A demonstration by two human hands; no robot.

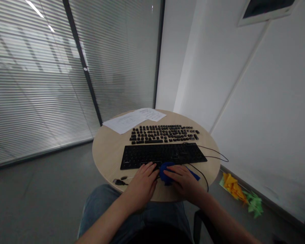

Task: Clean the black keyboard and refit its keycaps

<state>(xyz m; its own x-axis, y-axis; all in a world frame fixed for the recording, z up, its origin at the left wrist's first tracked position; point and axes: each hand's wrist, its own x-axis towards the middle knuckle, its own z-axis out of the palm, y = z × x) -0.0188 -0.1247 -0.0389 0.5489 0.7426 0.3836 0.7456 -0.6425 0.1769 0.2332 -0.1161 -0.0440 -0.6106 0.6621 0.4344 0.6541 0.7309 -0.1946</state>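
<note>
A black keyboard base [147,153] with its keycaps off lies across the table in front of me. My right hand [183,179] holds a bunched blue cloth [164,172] by the keyboard's front edge, its fingers over the top. A flat corner of the cloth sticks out to the right of the hand. My left hand [145,178] rests at the same front edge, left of the cloth, with its fingers stretched out and nothing visible in them. Behind the base, loose black keycaps [154,141] are laid out in rows.
Printed papers [127,122] lie at the back left of the round wooden table [105,149]. Near its front edge is a USB plug [119,182]. A black cable [218,154] loops past the right rim. Orange cloth [232,185] and green cloth [254,203] lie on the floor.
</note>
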